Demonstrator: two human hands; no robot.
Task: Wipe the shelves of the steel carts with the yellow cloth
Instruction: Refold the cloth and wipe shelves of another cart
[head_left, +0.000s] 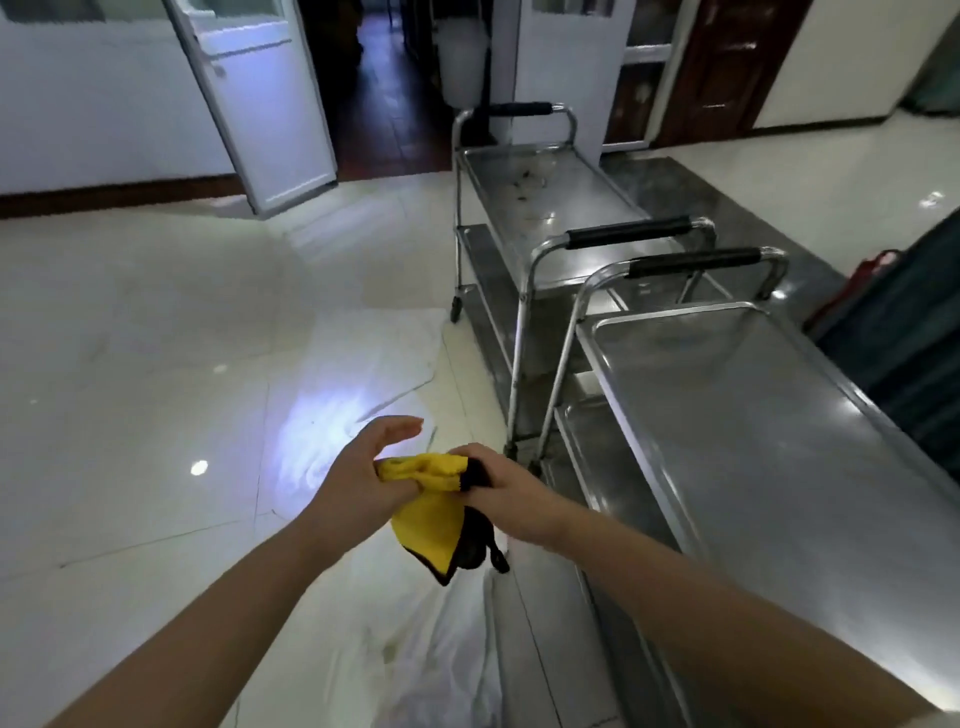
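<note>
above the pale tiled floor (156, 322), just left of the near steel cart (753, 415), both bare forearms reach forward and meet over the yellow cloth (426, 514). the left hand (363, 467) is turned with its back toward the camera, forefinger and thumb stretched straight and pointing right, while the lower fingers curl in and pinch the bunched upper edge of the cloth. the right hand (493, 483) comes in from the right, knuckles up, fingers folded down and clenched on the cloth's other end where its dark trim shows. the cloth hangs between the hands in a loose point, held in the air and touching neither cart. the right fingertips are hidden under the hand and the fabric. a dark loop dangles below the cloth; what it belongs to is hard to make out. the far steel cart (545, 202) stands beyond, nose to the near one, with small dark specks on its top shelf, too blurred to identify. the near cart's lower shelf is largely covered by its top shelf and the right forearm.
</note>
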